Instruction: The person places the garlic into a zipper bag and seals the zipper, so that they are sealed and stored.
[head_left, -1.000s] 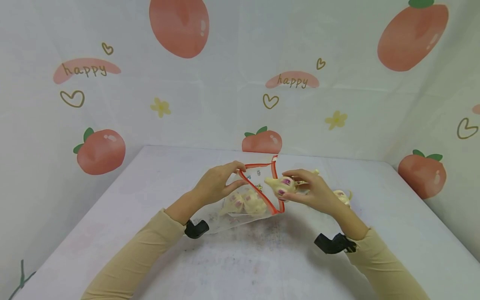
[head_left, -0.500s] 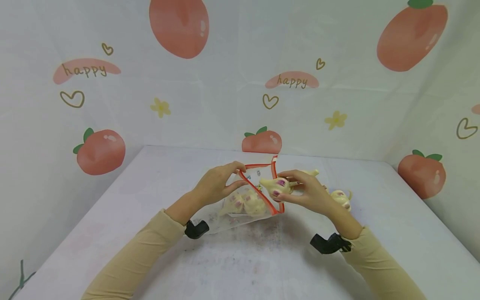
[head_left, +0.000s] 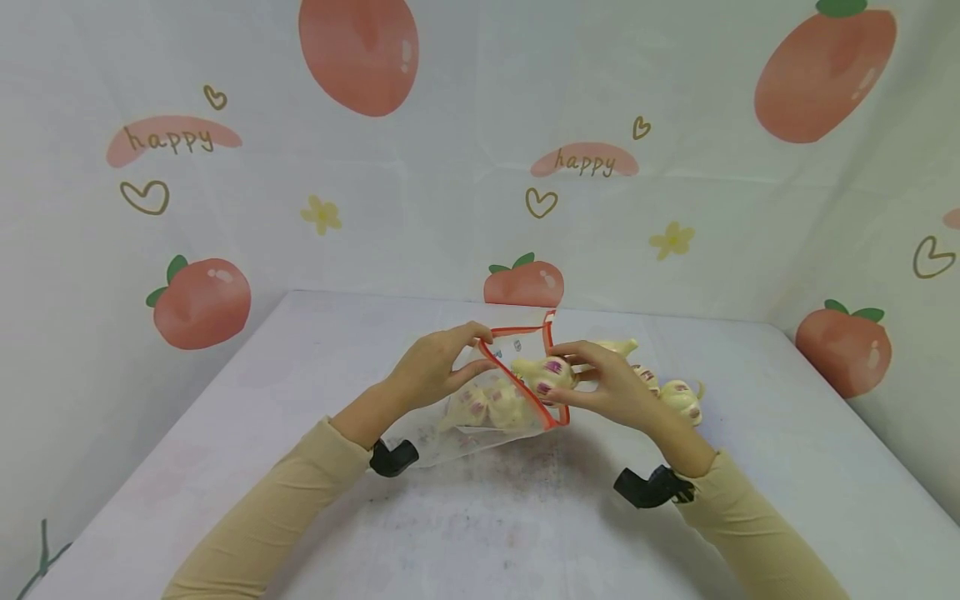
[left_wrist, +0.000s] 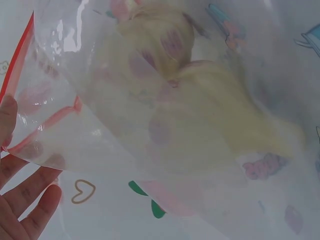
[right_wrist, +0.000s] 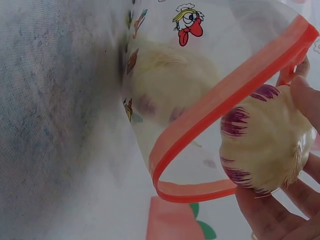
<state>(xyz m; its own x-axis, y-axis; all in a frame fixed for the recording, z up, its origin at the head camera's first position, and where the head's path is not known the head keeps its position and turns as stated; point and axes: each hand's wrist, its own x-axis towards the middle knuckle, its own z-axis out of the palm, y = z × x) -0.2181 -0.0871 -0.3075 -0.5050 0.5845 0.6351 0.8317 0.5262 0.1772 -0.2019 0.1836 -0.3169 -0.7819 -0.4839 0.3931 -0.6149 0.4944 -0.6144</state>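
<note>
A clear zip bag (head_left: 480,437) with a red-edged mouth lies on the table, its opening toward the right. My left hand (head_left: 431,367) pinches the bag's upper rim between thumb and fingers. Inside rest garlic bulbs (head_left: 487,406), blurred through the plastic in the left wrist view (left_wrist: 200,105). My right hand (head_left: 618,383) grips another garlic bulb (right_wrist: 265,140), cream with purple streaks, thumb on one side and fingers on the other. In the head view, that bulb's stem end points left, into the bag's open mouth; the red rim (right_wrist: 215,112) runs right beside it.
Several more garlic bulbs (head_left: 681,402) lie on the table (head_left: 480,525) to the right, partly behind my right hand. A white cloth wall (head_left: 420,208) with fruit prints stands behind the table. Black wrist mounts (head_left: 393,458) sit on both forearms.
My right hand has moved left with the garlic bulb, from just outside the bag's mouth to within it. More of the loose bulbs behind it show now. The left hand stays in place.
</note>
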